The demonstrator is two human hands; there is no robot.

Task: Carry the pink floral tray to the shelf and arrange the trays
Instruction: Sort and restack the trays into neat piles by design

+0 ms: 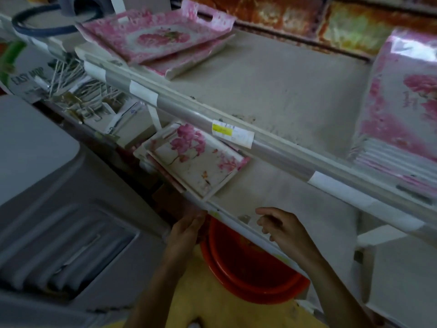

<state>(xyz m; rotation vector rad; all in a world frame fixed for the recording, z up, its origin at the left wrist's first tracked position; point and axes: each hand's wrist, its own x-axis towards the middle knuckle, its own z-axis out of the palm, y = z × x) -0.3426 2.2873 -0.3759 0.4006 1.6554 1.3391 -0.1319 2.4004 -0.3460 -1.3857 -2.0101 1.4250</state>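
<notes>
**A:** In the head view, where is the tray sitting?

**B:** We are looking down on it. The tray is lying at the left end of the lower shelf. It is skewed, with one corner reaching the front rail, and it seems to be resting on another tray underneath.

**A:** And what are our hands doing?

**B:** We are holding nothing. The left hand is hovering just below that corner, with its fingers straight and close together. We cannot tell whether it is touching the rail. The right hand is hanging well apart from it, over the rail, with its fingers loosely curled around nothing. The basin is showing below, between our wrists.

**A:** So what are we judging the step to be?

**B:** Probably squaring this tray, or lifting it to join the others. Either way, we should be taking it with one hand on each opposite rim. We should be lifting it a little rather than dragging it, so the tray beneath is not sliding forward off the shelf. Then we should be turning it until its long side runs along the rail, and pushing it back so no corner is overhanging.

**A:** And if it is going higher?

**B:** The upper shelf is carrying the pink stack on the left and the right stack. We should be matching the pattern before setting it down.
</notes>
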